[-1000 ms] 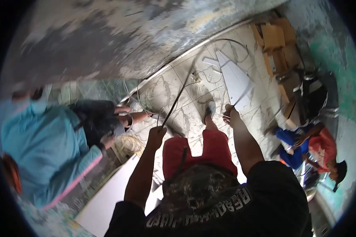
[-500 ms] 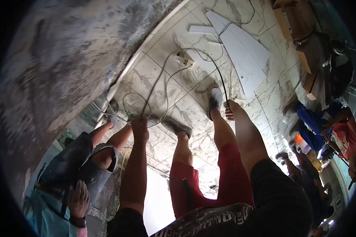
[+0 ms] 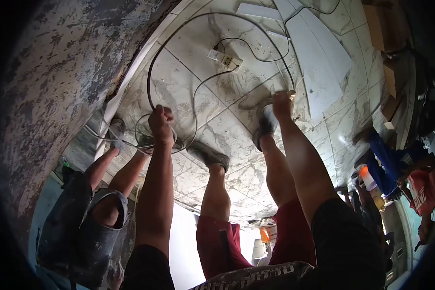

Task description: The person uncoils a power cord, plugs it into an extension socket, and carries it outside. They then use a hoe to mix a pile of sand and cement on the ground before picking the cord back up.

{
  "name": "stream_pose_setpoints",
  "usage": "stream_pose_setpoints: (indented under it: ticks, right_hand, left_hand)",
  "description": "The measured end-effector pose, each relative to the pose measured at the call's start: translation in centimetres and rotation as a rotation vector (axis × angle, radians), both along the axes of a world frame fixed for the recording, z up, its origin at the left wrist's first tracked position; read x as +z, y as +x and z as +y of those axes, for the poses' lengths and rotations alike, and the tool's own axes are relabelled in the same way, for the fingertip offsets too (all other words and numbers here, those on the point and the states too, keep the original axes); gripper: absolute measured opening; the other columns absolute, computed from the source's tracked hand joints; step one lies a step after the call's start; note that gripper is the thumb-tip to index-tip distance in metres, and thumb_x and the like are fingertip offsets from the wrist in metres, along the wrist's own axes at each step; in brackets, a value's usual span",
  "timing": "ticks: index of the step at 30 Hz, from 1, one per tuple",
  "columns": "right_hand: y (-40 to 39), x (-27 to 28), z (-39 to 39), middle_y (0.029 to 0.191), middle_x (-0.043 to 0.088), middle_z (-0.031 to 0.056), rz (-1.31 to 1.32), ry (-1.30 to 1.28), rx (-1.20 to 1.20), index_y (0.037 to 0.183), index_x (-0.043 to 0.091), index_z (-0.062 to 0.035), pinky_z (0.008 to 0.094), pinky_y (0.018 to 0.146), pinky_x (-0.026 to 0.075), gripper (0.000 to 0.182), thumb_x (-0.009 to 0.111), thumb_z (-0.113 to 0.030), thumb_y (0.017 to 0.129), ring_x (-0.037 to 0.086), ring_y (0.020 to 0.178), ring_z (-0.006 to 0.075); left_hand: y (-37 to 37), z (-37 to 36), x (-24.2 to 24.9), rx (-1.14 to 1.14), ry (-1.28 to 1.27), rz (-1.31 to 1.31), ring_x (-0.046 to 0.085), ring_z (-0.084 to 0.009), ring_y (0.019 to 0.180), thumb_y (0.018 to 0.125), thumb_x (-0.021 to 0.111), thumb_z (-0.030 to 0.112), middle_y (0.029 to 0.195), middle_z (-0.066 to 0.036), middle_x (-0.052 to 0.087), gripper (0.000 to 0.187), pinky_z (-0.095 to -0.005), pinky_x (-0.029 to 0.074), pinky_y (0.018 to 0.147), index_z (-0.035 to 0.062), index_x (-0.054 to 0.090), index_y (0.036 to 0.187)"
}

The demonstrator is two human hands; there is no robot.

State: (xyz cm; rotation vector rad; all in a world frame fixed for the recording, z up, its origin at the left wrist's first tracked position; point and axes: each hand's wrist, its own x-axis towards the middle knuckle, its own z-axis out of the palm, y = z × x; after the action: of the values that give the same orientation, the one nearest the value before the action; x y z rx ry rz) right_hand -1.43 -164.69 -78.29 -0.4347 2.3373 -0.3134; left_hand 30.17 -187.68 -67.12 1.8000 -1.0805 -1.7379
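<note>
Left hand (image 3: 161, 122): fist closed round the dark cable (image 3: 212, 15), near the wall side of the tiled floor (image 3: 179, 92).
Right hand (image 3: 281, 104): fingers curled on the cable's other end.
Cable: arcs between both hands, above the socket block (image 3: 225, 59).
Beside: another person's legs (image 3: 112, 164).

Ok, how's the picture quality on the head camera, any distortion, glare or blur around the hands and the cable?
Head view: strong fisheye, black corners, the wall and tiles bowing; bright glare on the white board; the left hand, right hand and cable are fairly sharp; the people at the right edge are dim and smeared.
</note>
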Motion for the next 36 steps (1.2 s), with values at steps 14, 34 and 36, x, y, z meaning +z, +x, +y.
stream_pose_setpoints:
  ticks: [14, 34, 36]
  right_hand:
    - [5.0, 1.7, -15.4, 0.104, 0.056, 0.0142, 0.056, -0.370, 0.555, 0.112, 0.052, -0.0049, 0.0401, 0.086, 0.045, 0.061, 0.076, -0.018, 0.058, 0.054, 0.097, 0.0324]
    - [5.1, 8.3, -14.2, 0.107, 0.054, 0.0140, -0.185, -0.523, 0.582, 0.112, 0.048, -0.0056, 0.0402, 0.084, 0.046, 0.061, 0.074, -0.015, 0.058, 0.054, 0.101, 0.0324]
    - [5.1, 9.2, -14.1, 0.106, 0.055, 0.0146, -0.284, -0.503, 0.472, 0.111, 0.049, -0.0053, 0.0402, 0.084, 0.046, 0.061, 0.075, -0.016, 0.057, 0.054, 0.100, 0.0327]
  left_hand:
    - [-8.9, -2.9, -7.2, -0.397, 0.374, -0.127, 0.052, -0.0243, 0.104, 0.063, 0.079, 0.047, 0.131, -0.020, 0.042, 0.100, -0.0380, 0.044, 0.081, -0.0053, 0.031, 0.133]
    - [-11.5, -1.8, -3.2, -0.357, 0.681, 0.066, 0.032, -0.0023, 0.043, 0.072, 0.073, 0.027, 0.056, 0.008, 0.044, 0.020, -0.0211, 0.021, 0.041, 0.0115, 0.061, 0.076]
    - [-12.3, -2.0, -2.0, -0.346, 0.638, 0.104, 0.029, -0.0016, 0.042, 0.073, 0.072, 0.025, 0.053, 0.010, 0.040, 0.017, -0.0210, 0.022, 0.042, 0.0124, 0.061, 0.073]
